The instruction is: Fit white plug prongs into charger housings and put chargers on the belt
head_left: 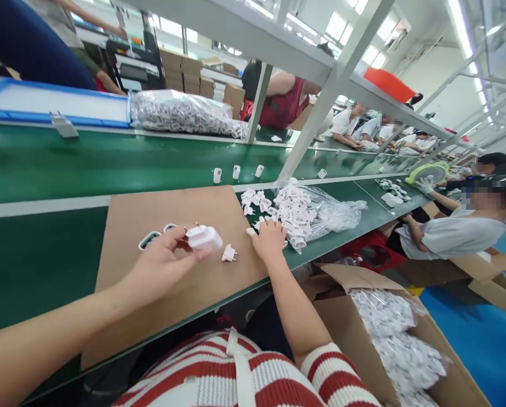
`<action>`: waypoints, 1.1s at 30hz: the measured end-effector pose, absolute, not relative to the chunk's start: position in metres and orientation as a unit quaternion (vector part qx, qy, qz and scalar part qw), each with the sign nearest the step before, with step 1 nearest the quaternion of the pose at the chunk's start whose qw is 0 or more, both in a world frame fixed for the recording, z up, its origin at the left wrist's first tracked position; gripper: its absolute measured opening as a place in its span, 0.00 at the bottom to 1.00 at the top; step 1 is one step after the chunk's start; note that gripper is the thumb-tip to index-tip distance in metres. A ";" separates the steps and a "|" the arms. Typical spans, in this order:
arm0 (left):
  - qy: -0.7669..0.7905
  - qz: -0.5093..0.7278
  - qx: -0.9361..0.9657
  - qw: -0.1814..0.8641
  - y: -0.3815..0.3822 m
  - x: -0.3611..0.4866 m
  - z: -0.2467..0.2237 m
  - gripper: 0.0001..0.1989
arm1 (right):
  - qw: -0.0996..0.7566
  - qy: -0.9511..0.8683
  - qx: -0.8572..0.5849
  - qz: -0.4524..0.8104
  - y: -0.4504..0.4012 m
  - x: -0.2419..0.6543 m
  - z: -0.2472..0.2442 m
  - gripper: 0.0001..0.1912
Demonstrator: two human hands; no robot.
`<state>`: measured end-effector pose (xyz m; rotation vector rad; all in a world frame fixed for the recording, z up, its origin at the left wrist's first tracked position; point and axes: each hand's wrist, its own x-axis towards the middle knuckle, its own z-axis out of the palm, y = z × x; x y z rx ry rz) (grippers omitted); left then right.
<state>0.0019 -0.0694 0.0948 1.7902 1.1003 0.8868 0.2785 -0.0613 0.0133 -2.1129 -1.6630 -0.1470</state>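
Observation:
My left hand (168, 255) is closed around a white plug charger (204, 237), held over the cardboard sheet (185, 311). Just left of its fingers, two white charger housings (148, 240) lie on the sheet with their open ends showing. Between my hands a loose white two-pin plug piece (229, 253) rests on the cardboard. My right hand (270, 240) reaches to the sheet's right edge, fingers spread and touching the near side of a heap of white plug pieces (295, 209). White covers show on some fingertips. What lies beneath that hand is partly hidden.
Three white housings (236, 172) stand on the green conveyor belt (172, 164). Behind it are a blue-rimmed tray (96, 104) and a bag of white parts (185, 113). A slanted metal post (312, 124) rises ahead. An open carton (363, 333) of bagged parts sits right; co-workers sit beyond.

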 end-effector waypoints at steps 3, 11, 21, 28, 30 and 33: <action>0.534 0.359 0.694 0.324 -0.009 -0.004 0.113 0.27 | 0.167 -0.591 -0.789 -0.034 -0.045 0.274 0.005 0.10; 0.703 0.282 0.631 0.169 0.166 -0.072 0.080 0.17 | 0.396 -0.631 -0.657 -0.118 -0.039 0.268 -0.030 0.11; 0.708 0.322 0.627 0.055 0.216 -0.057 0.063 0.39 | 0.518 -0.643 -0.562 -0.061 -0.033 0.262 -0.033 0.12; 0.607 0.119 0.777 0.111 0.226 0.046 0.077 0.42 | 0.589 -0.602 -0.538 0.008 -0.033 0.262 -0.013 0.15; 0.617 0.068 0.771 0.146 0.224 0.059 0.082 0.32 | 0.616 -0.577 -0.534 0.052 -0.039 0.260 -0.001 0.13; 0.592 0.082 0.789 0.145 0.208 0.062 0.093 0.24 | 0.667 -0.475 -0.537 0.202 -0.053 0.255 0.018 0.11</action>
